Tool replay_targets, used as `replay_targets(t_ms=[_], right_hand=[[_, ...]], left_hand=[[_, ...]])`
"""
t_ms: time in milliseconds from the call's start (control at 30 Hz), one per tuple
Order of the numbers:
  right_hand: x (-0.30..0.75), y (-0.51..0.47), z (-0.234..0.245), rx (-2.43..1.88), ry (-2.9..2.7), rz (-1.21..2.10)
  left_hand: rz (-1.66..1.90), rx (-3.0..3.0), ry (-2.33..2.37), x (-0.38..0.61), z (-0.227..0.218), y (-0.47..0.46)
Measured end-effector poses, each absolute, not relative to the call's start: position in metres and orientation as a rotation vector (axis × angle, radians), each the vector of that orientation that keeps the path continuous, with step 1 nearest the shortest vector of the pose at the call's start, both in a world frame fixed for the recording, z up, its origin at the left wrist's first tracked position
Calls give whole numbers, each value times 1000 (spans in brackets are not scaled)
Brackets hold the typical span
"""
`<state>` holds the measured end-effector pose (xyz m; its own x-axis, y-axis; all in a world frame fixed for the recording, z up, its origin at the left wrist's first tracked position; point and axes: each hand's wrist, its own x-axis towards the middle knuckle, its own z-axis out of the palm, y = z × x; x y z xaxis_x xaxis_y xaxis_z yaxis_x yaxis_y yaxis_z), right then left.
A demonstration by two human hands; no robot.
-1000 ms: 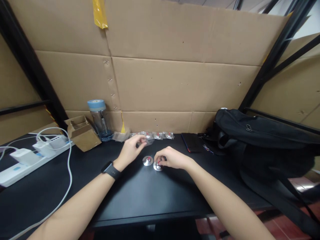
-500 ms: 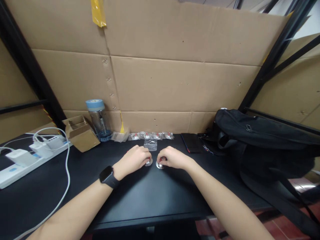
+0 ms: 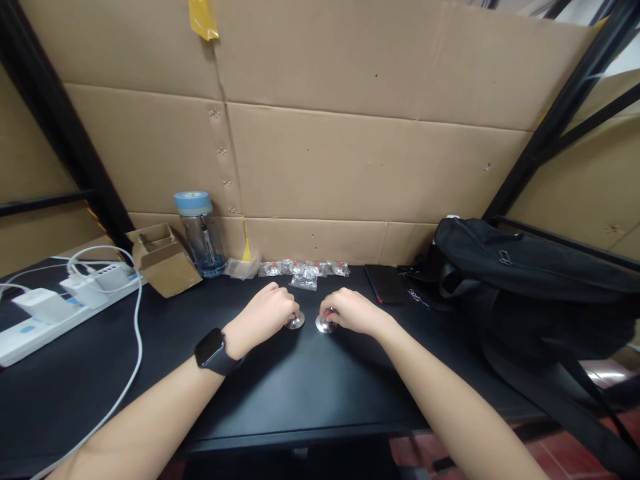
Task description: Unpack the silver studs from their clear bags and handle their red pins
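Note:
Two small, shiny silver discs with red parts on top stand a short gap apart on the black table [image 3: 300, 393]. My left hand [image 3: 265, 312], a black watch on its wrist, is closed with its fingers pinching the red part of the left silver disc [image 3: 297, 322]. The right silver disc [image 3: 324, 326] sits under my right hand [image 3: 350, 311], whose thumb and fingers close on its red part. Behind the hands lies a crumpled clear plastic bag [image 3: 303, 280]. Further back, a row of clear packets [image 3: 274, 269] holds similar silver-and-red pieces.
To the left are a white power strip [image 3: 20, 345] with chargers and a white cable [image 3: 137, 327], an open cardboard box [image 3: 173, 275] and a blue-lidded bottle [image 3: 201, 243]. A dark flat notebook-like item [image 3: 385, 285] and a black backpack [image 3: 530, 267] occupy the right.
The gap between the two discs has widened slightly, both hands still pinching them. The clear bag, flatter before, now looks crumpled and nearer the packets. The camera view has shifted a little.

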<state>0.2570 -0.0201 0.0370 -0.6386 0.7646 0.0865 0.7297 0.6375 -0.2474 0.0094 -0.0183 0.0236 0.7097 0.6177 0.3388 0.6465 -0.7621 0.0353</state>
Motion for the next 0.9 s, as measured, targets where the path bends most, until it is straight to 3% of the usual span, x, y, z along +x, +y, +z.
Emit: replay_targets(t_ms=[133,667,900], right_hand=[[253,-24,35,-1189,-2685,238],[239,-19,31,-933,-1785,577],[224,-24,21,-822,-1678,755]], left_hand=[[-541,-2785,-1032,8,28,-17],[-1448,-2717,-1409,18,18,-6],[-1565,-2793,-1388,26,9,-7]])
